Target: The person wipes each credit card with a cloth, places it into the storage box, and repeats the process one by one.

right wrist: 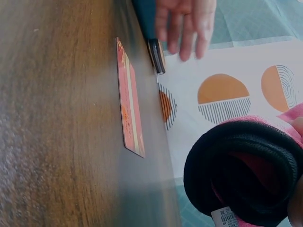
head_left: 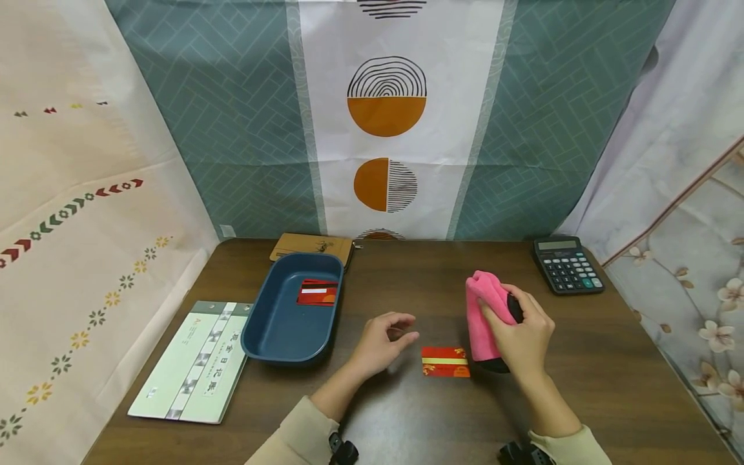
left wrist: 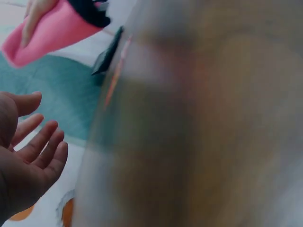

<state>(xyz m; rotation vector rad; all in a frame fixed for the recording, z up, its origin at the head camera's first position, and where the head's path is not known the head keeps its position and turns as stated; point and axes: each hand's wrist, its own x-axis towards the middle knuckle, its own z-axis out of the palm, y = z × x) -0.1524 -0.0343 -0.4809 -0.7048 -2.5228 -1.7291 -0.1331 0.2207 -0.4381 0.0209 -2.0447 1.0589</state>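
Note:
My right hand [head_left: 526,336] grips a soft pink cloth roll [head_left: 485,310] with black edges, holding it upright over the table. In the right wrist view, the black end of the roll [right wrist: 246,135] faces the camera, curled round a hollow, with a white barcode tag [right wrist: 225,217] at its rim. My left hand [head_left: 383,342] hovers with loosely bent fingers and nothing in them, to the left of a red card [head_left: 445,370] with a gold stripe. That card lies flat on the table between my hands, near the lower end of the roll.
A blue tray [head_left: 279,336] at the left holds red cards [head_left: 318,296]. Behind it lies a brown notebook [head_left: 314,245], and to its left a pale green book [head_left: 192,368]. A black calculator [head_left: 568,265] is at the back right of the brown table [head_left: 401,278].

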